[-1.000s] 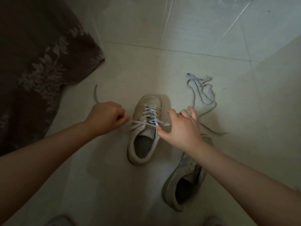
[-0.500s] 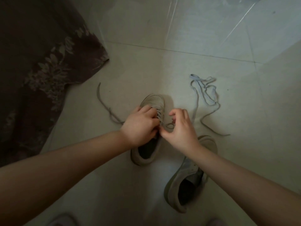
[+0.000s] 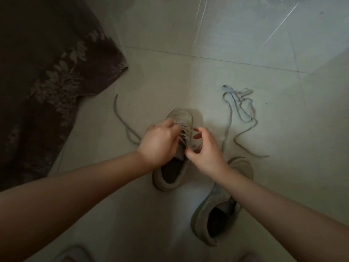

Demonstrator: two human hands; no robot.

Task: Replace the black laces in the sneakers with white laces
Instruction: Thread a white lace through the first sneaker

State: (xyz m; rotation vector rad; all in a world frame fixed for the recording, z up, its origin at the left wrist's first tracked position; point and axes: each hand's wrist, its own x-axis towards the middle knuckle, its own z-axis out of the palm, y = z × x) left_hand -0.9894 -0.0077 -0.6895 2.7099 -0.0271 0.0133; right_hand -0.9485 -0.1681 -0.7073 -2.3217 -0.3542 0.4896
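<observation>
Pale floor tiles (image 3: 245, 44) hold the sneaker (image 3: 180, 118) at center — your left hand (image 3: 158, 142) pinches its lacing, your right hand (image 3: 205, 150) hovers loosely curled, holding nothing. Loose white lace (image 3: 226, 118) at two o'clock could snag — pull slowly.

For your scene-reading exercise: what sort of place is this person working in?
Probably a room in a home: a glossy pale tiled floor, a dark floral-patterned cloth lying at the left, and two worn pale sneakers set directly on the tiles.
</observation>
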